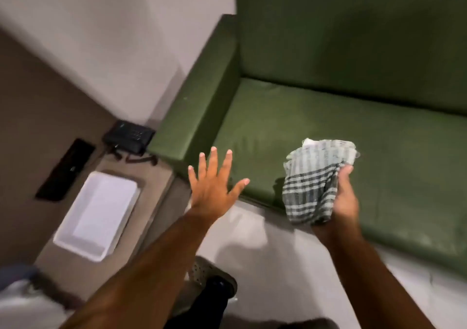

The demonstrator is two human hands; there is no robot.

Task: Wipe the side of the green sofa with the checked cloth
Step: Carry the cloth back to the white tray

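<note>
Right hand holds the checked cloth over the sofa seat; left hand is spread and empty.

The right hand [345, 202] has its fingers closed around the bunched checked cloth [313, 184], which hangs above the front part of the seat cushion of the green sofa [328, 106]. The left hand [212, 184] has all fingers splayed wide, gripping nothing, just in front of the sofa's armrest [199, 101] end and the seat's front corner. The armrest stands against a light wall [121, 38]. Beside its outer face is a low side table [156, 184] carrying a black telephone [129, 136], a black flat device [65, 169] and a white tray [97, 215]. A shoe [212, 278] shows on the pale floor [278, 253] between the forearms.
</note>
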